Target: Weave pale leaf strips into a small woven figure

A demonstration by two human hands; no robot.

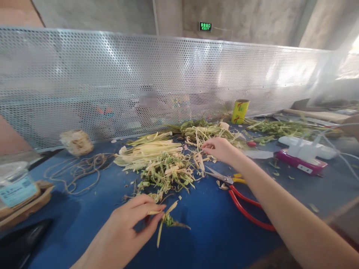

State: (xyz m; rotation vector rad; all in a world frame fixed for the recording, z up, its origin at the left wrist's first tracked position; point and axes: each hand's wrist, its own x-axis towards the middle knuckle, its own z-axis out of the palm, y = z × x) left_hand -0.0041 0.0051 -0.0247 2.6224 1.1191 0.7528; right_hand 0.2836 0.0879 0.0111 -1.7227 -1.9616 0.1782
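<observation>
My left hand point(126, 224) pinches a plant bundle point(168, 220) — open surface point(213, 239) to its right. Nearer the far edge, my right hand point(221, 150) is beside pale strips point(199, 164); whether its fingers pinch, I can't tell.

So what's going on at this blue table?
Someone is working through dried plant material by hand. Their left hand pinches a small sprig with pale strips between its fingers. Their right hand is at the loose plant pile; whether it grips anything is unclear. Red-handled scissors lie on the table beneath the right forearm.
</observation>
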